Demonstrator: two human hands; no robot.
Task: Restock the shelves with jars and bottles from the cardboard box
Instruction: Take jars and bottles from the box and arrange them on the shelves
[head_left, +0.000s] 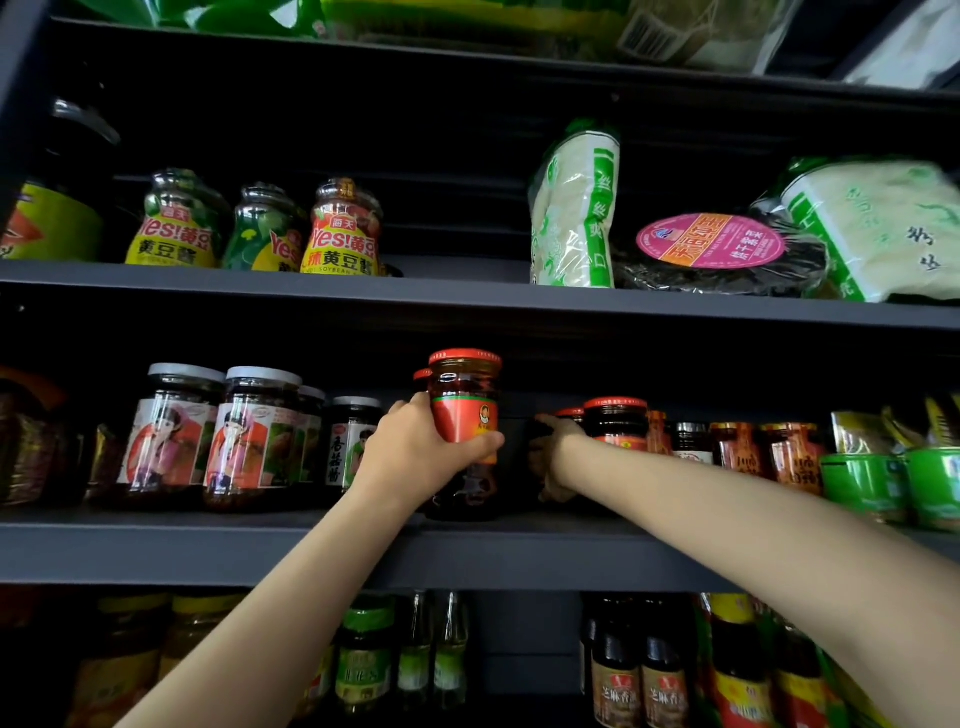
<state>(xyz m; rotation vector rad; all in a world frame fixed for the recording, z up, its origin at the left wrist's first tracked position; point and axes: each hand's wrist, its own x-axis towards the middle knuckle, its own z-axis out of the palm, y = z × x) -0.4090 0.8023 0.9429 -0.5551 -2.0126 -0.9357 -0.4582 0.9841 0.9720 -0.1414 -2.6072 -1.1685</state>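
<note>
While our left hand (415, 447) grips the red-lidded glass jar of dark chili sauce (464, 431) around its red label, the jar stands upright at the front of the dark grey middle shelf (208, 551). Our right hand (553, 457) reaches into the gap beside a second red-capped jar (615, 422), fingers loosely spread and holding nothing.
</note>
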